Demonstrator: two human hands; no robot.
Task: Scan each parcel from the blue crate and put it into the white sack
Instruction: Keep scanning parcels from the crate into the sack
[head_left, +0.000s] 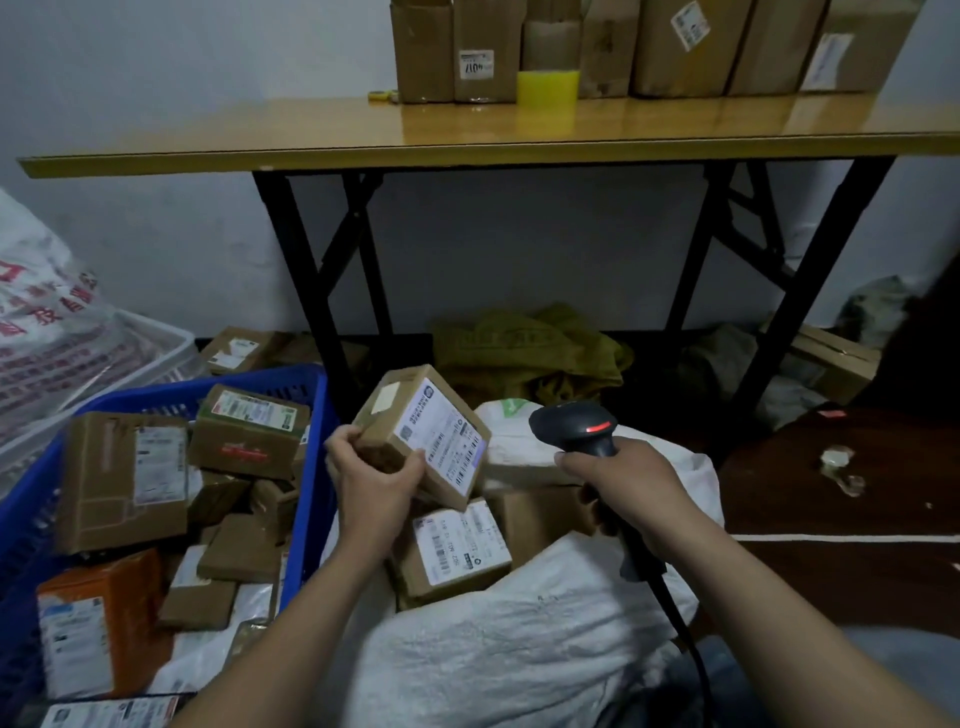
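Observation:
My left hand (371, 480) grips a small brown cardboard parcel (410, 415) above the mouth of the white sack (498, 639), its white label tilted toward the scanner. My right hand (623, 480) holds a black barcode scanner (574, 423) by its handle, with a red light lit on its head, just right of the parcel. Inside the sack lies another labelled box (457, 551). The blue crate (306, 467) at the left holds several parcels, brown ones and an orange one (98, 623).
A folding table (467, 137) with black legs stands ahead, with cardboard boxes (675, 47) and yellow tape (548, 88) on it. Olive cloth (535, 348) and boxes lie beneath it. A printed white sack (41, 322) and a white basket sit far left. A dark surface (841, 483) is on the right.

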